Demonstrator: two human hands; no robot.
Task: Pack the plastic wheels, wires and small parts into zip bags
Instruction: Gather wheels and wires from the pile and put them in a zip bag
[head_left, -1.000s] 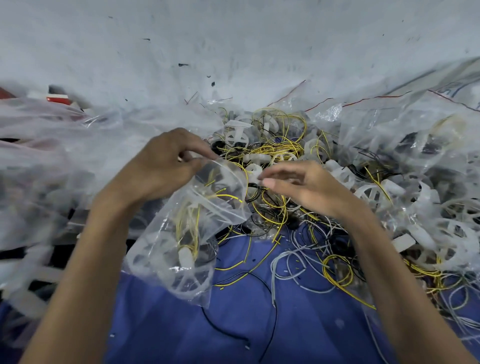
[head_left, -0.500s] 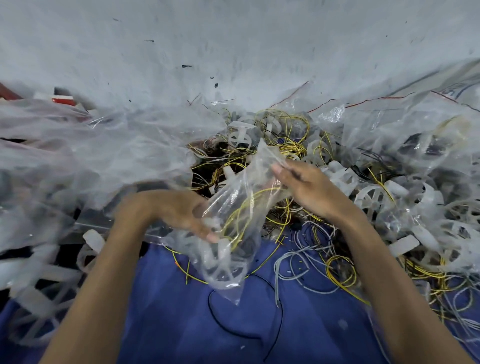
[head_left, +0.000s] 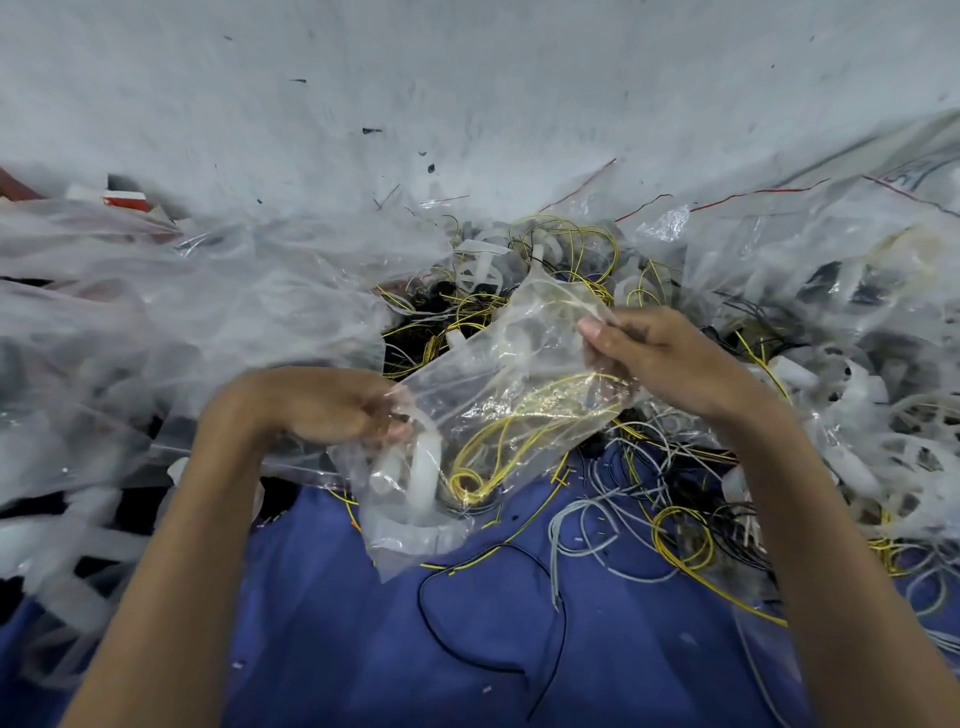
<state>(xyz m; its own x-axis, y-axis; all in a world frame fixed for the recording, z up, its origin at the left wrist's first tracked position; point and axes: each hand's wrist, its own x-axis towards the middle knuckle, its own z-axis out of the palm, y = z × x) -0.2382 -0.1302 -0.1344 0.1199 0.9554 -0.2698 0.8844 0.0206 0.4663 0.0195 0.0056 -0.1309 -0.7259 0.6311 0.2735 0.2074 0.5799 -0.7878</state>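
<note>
A pale, scuffed surface (head_left: 467, 78) fills the far side of the scene, and a blue cloth (head_left: 363, 639) covers the near side under both forearms. On the left, a big drift of clear plastic bags (head_left: 156, 322) is heaped up, blurred, with white wheel shapes showing through it. More filled bags (head_left: 831, 260) are piled on the right, some with a red line along the top. Between the two heaps lies a loose tangle of parts (head_left: 545, 260): yellow and black wires knotted around white plastic wheels. It sits just behind the hands and crowds them.

The zip bag (head_left: 519, 384) is held up over the blue cloth in the middle, slanting from upper right to lower left. The right hand (head_left: 670, 353) pinches its upper right edge between thumb and fingers. The left hand (head_left: 332, 405) has its fingers curled on the bag's left edge, gripping it. Inside, a white plastic wheel (head_left: 423, 483) has sunk to the lower end, with a looped yellow wire (head_left: 498, 441) beside it.

Grey wires (head_left: 587, 525) sprawl on the cloth just right of the bag, and a thin black wire (head_left: 519, 613) curls below it. Far left, a small red and white object (head_left: 124, 200) peeks out behind the bags.
</note>
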